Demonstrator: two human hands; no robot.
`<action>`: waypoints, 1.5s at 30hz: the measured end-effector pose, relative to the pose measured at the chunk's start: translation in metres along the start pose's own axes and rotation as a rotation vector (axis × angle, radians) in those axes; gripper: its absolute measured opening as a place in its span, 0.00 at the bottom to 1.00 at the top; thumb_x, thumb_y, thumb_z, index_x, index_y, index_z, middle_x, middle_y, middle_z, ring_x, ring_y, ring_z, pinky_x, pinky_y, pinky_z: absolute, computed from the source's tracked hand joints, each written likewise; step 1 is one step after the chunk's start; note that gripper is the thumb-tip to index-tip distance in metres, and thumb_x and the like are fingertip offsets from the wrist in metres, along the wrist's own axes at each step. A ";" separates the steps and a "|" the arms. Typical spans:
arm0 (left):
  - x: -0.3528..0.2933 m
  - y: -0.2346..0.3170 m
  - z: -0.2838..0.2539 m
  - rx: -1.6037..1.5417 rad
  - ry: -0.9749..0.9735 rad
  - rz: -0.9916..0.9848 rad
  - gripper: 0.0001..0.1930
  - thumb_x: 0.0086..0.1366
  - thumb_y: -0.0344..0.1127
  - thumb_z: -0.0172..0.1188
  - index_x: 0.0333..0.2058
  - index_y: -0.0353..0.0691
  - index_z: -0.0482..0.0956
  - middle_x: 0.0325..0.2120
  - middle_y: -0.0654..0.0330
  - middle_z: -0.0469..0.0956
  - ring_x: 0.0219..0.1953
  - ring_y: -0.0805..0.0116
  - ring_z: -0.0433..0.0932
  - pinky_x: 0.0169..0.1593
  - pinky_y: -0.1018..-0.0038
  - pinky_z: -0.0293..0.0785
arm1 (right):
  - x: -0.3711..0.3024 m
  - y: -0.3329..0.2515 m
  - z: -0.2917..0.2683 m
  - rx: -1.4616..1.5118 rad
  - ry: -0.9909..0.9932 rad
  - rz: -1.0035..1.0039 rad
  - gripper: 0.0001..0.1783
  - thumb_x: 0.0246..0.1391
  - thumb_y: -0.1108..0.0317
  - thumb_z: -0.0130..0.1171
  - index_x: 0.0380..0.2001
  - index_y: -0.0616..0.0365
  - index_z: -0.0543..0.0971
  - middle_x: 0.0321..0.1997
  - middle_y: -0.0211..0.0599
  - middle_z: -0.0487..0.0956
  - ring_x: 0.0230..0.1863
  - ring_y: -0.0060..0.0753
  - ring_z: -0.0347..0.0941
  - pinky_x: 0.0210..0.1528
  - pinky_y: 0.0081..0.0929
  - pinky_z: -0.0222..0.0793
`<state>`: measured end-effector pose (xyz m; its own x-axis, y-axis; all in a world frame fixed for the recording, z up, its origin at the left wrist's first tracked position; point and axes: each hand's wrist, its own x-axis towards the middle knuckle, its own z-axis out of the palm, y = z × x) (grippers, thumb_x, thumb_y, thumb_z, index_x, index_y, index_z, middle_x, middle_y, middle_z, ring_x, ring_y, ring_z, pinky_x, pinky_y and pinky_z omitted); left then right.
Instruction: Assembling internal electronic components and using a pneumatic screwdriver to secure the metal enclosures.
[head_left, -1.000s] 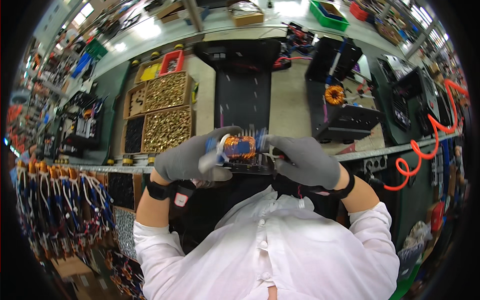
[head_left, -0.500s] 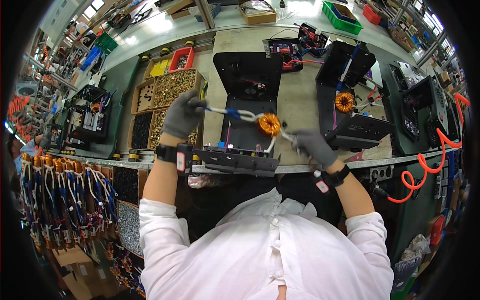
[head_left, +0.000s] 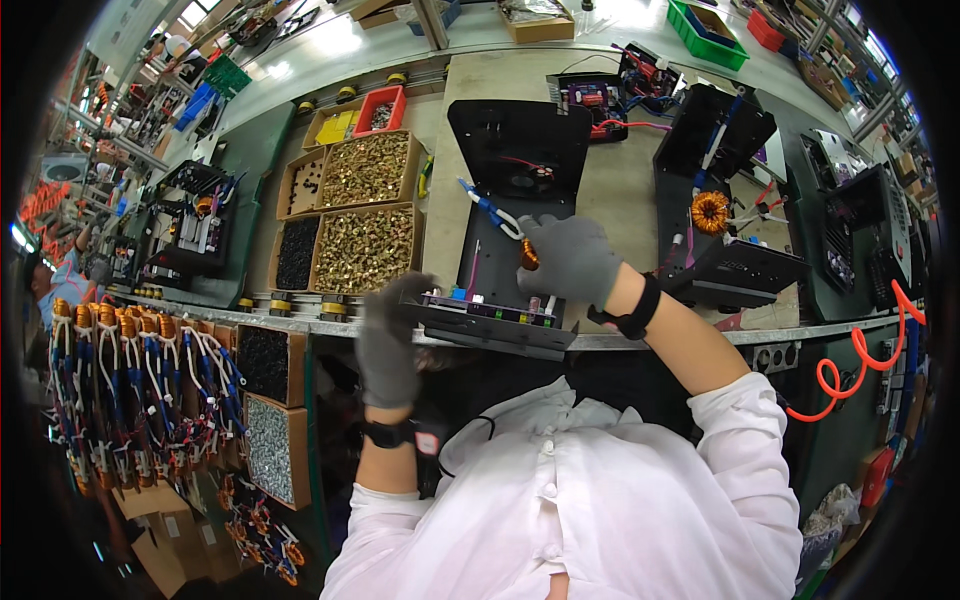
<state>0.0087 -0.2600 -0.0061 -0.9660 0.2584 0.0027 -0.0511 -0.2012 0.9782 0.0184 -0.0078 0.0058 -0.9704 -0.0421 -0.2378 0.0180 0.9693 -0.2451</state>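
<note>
My right hand (head_left: pixel 572 260), in a grey glove, is closed round a copper-wound ring coil (head_left: pixel 529 256) over the black metal case (head_left: pixel 520 150). The fingers hide much of the coil. White leads with blue sleeving (head_left: pixel 488 209) stretch from it toward the case's far left side. My left hand (head_left: pixel 388 345), also gloved and smeared by motion, is at the left end of the case's low front panel (head_left: pixel 490 325). Its fingers are too blurred to read. A circuit board with small coloured connectors (head_left: pixel 497 312) runs along that panel.
Left of the case stand boxes of brass-coloured fasteners (head_left: pixel 365 245) and a red bin (head_left: pixel 380 110). Another open case with a coil (head_left: pixel 710 212) is on the right, near a coiled orange hose (head_left: pixel 845 370). Several wired coils (head_left: pixel 130 390) hang at lower left.
My right hand has moved left and taken hold of the coil. My left hand has let go of the blue-sleeved leads and come down toward me. The whole view has shifted slightly.
</note>
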 end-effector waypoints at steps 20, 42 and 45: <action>0.020 -0.044 0.023 -0.485 0.047 0.226 0.24 0.72 0.48 0.39 0.19 0.41 0.68 0.13 0.60 0.67 0.15 0.71 0.63 0.20 0.74 0.62 | -0.012 -0.019 0.043 0.657 0.071 -0.141 0.38 0.45 0.40 0.58 0.54 0.55 0.71 0.46 0.52 0.78 0.45 0.53 0.76 0.48 0.41 0.70; 0.087 -0.067 -0.062 -0.173 0.110 0.106 0.13 0.69 0.37 0.45 0.47 0.38 0.70 0.41 0.59 0.75 0.41 0.67 0.77 0.45 0.72 0.77 | -0.042 0.003 0.027 -0.040 0.637 -0.643 0.30 0.36 0.65 0.65 0.49 0.55 0.75 0.37 0.36 0.77 0.43 0.37 0.73 0.55 0.37 0.64; 0.069 -0.022 -0.035 -0.319 0.293 0.009 0.17 0.69 0.44 0.45 0.48 0.38 0.72 0.41 0.57 0.76 0.41 0.65 0.77 0.46 0.68 0.75 | -0.034 -0.006 -0.011 0.000 0.602 -0.658 0.25 0.36 0.65 0.64 0.43 0.55 0.78 0.32 0.36 0.77 0.37 0.38 0.75 0.52 0.35 0.66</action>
<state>-0.0654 -0.2709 -0.0345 -0.9956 -0.0146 -0.0928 -0.0734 -0.4958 0.8653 0.0485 -0.0094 0.0257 -0.7461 -0.4557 0.4854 -0.5875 0.7937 -0.1579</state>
